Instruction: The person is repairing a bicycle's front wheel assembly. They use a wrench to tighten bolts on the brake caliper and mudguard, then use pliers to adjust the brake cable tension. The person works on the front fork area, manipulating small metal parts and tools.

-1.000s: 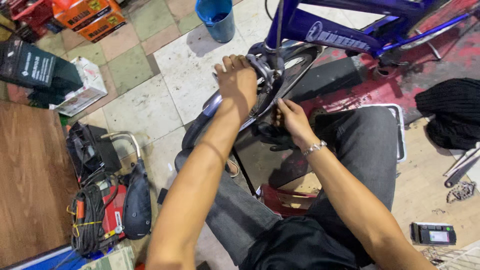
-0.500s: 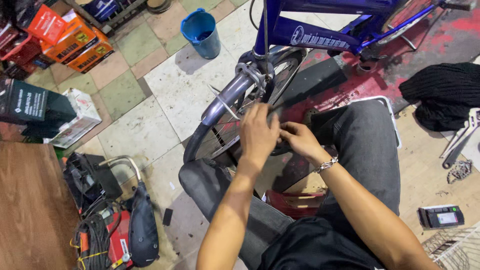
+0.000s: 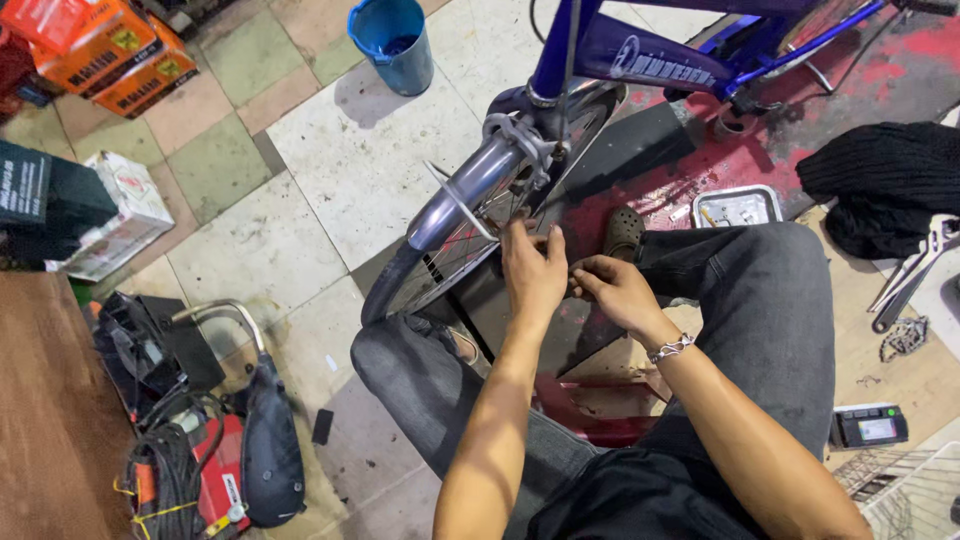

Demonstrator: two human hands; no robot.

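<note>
A blue bicycle stands in front of me, its front wheel with a silver mudguard between my knees. My left hand reaches to the wheel just below the mudguard, fingers curled at the spokes. My right hand, a metal bracelet on its wrist, is close beside it with fingertips pinched together near the left hand. Whatever small part lies between the fingers is hidden. I sit on a red stool in grey jeans.
A blue bucket stands on the tiled floor beyond the wheel. Orange boxes and a dark box lie at left, a red machine with cables at lower left. A metal tray, black cloth and pliers lie at right.
My left hand came down from the top of the mudguard to the spokes beside my right hand. The view shifted, so the bicycle sits higher and farther right.
</note>
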